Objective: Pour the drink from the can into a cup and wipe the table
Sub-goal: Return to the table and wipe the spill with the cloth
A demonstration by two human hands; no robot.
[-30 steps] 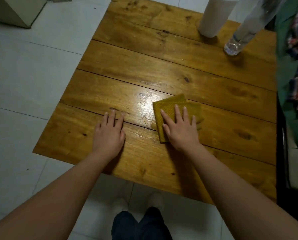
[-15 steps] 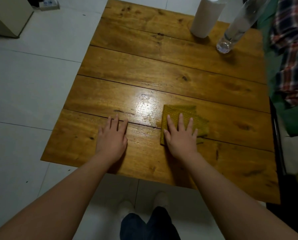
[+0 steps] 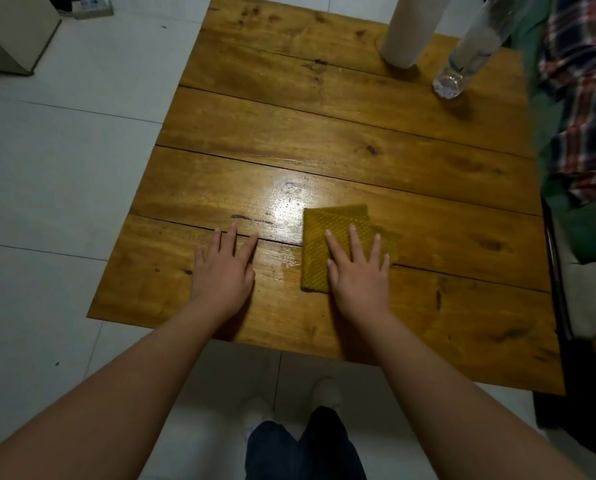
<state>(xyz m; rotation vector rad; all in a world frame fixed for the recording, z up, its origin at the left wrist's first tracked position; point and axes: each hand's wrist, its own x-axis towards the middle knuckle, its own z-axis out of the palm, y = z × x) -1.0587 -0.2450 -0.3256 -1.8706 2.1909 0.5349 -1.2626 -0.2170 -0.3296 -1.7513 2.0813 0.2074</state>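
Since a second ago I'm sliding cloth [image 3: 338, 247] nearer under flat right hand [image 3: 357, 275], fingers [image 3: 355, 242] straight, pressing evenly; left hand [image 3: 222, 271] bracing open on surface [image 3: 324, 133]

Bare forearms, dark blue trousers [image 3: 303, 448], white shoes [image 3: 326, 393].

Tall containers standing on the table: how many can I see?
2. A white cylinder and a clear plastic bottle stand side by side at the table's far right; their tops are cut off. More may be outside the frame.
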